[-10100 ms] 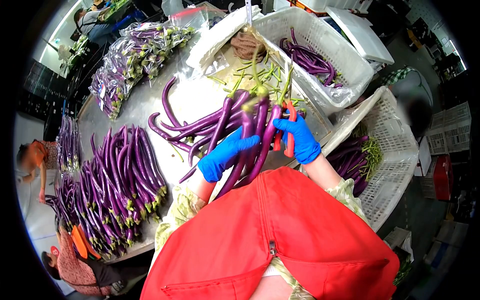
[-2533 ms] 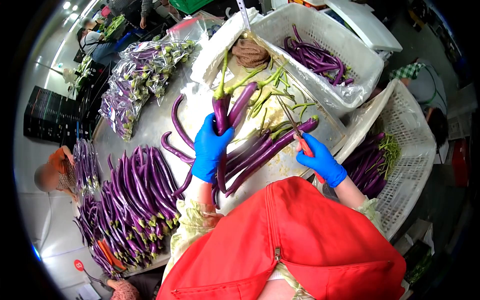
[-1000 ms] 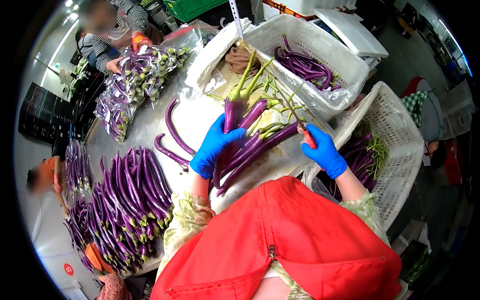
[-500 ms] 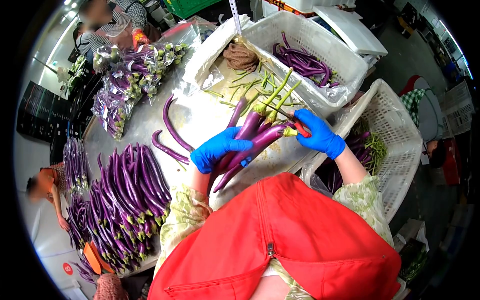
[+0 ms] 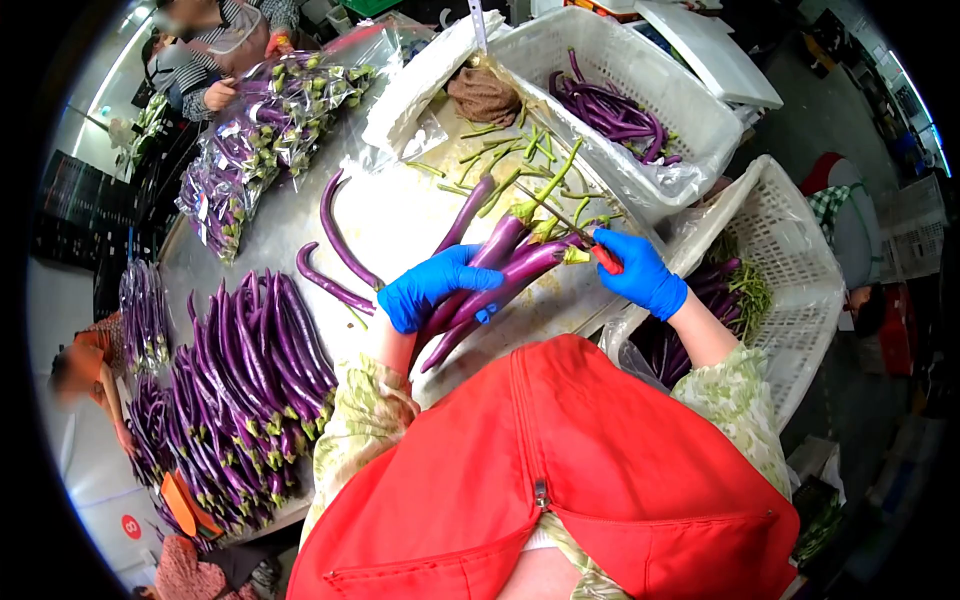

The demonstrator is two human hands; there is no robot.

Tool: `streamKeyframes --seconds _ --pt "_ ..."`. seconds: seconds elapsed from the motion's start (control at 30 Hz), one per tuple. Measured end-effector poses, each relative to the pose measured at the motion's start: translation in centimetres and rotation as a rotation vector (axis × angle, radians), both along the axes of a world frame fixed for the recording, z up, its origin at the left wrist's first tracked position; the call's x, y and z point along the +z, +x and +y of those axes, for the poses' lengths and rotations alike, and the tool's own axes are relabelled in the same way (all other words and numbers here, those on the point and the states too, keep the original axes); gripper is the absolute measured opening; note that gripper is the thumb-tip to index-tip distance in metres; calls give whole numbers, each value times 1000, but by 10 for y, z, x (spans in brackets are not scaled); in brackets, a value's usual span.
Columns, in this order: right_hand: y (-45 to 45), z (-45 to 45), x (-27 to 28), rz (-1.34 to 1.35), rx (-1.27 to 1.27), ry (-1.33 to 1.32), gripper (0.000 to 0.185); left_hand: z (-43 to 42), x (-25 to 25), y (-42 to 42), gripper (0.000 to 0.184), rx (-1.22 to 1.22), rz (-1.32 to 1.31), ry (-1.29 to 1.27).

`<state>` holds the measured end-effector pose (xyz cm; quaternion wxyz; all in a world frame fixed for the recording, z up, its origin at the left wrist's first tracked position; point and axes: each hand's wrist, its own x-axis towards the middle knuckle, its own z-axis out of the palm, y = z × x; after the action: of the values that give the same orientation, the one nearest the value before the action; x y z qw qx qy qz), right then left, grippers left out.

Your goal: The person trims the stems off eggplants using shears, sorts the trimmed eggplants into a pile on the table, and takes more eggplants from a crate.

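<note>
My left hand [image 5: 435, 288], in a blue glove, is closed around a few purple eggplants [image 5: 525, 270] held together above the metal table. Their green caps point away from me, and one long green stem [image 5: 562, 172] still stands out from a cap. In my blue-gloved right hand [image 5: 640, 275] are red-handled scissors [image 5: 606, 259]. The dark blades reach left across the stem ends; whether they touch a stem is unclear. Cut green stems [image 5: 495, 150] lie scattered beyond. Two loose curved eggplants [image 5: 340, 225] rest left of my left hand.
At left lies a large pile of eggplants [image 5: 250, 370]; bagged eggplants [image 5: 270, 140] are at the far left. White crates [image 5: 700, 130] with eggplants stand at back and right. A brown cloth [image 5: 484, 95] lies at the back. Other people work at the far left.
One of the two long stems on the held eggplants is now cut short. My hands stay nearly in place. A co-worker's bare hand now shows at the bagged eggplants.
</note>
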<state>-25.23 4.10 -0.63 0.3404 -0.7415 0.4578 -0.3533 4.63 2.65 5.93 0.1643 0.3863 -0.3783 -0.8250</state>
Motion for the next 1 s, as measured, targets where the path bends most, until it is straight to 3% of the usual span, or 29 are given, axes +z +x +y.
streamKeyframes --seconds 0.2,0.27,0.37,0.4,0.5,0.53,0.6,0.67,0.77,0.8,0.87,0.93,1.0 --pt "-2 -7 0 297 22 -34 35 1 2 7 58 -31 -112 -54" --pt "-2 -4 0 221 55 -79 36 2 0 3 60 -162 -159 -98" --pt "0 -13 -7 129 36 -72 44 15 10 5 62 -55 -103 -231" --pt "-2 -15 -17 112 -32 -13 49 13 10 11 66 -6 -71 -458" --pt "-28 -22 -62 -173 -123 161 54 29 70 44 65 503 44 -591" --pt "-35 -24 -70 -219 -121 192 55 30 72 65 55 646 79 -598" --pt "-24 -16 -50 -339 -112 376 52 38 91 103 44 1112 221 -867" --pt "-20 -14 -48 -240 -90 412 47 38 85 156 37 1515 316 -1039" --pt "-9 -16 -49 -272 32 382 46 63 83 217 50 2152 229 -993" --pt "-3 -17 -45 -261 21 403 47 76 71 248 53 2284 225 -905" --pt "9 -11 -28 -228 -15 452 48 99 22 331 56 2385 368 -1078" --pt "13 -12 -26 -197 -13 483 47 117 -6 352 58 2546 342 -846" --pt "18 -16 -32 -193 4 438 49 129 -58 373 64 2463 145 -743"
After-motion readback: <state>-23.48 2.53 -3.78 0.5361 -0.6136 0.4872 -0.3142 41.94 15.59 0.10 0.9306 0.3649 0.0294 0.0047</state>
